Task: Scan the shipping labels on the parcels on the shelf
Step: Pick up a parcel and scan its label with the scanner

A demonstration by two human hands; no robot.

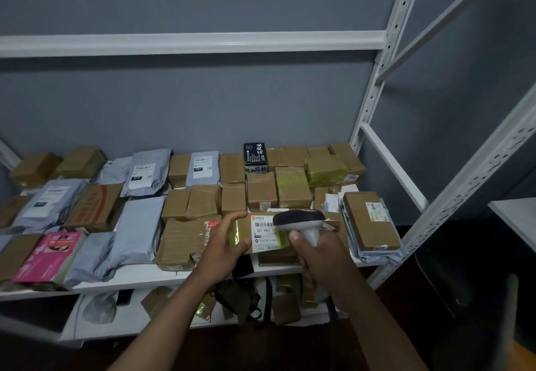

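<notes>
- Left hand [224, 241] grasping the taped parcel [246, 232] by its left end, at the front edge of the white shelf [139, 279].
- Right hand [322, 257] clenched round the handle of a scanner [301, 221], head just over the parcel's shipping label [265, 232].
- Behind: rows of brown boxes [262, 190] and grey mailers [139, 225].

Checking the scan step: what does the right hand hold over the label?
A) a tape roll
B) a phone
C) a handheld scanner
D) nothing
C: the right hand grips the handheld scanner over the label of the parcel held by the left hand.
</notes>
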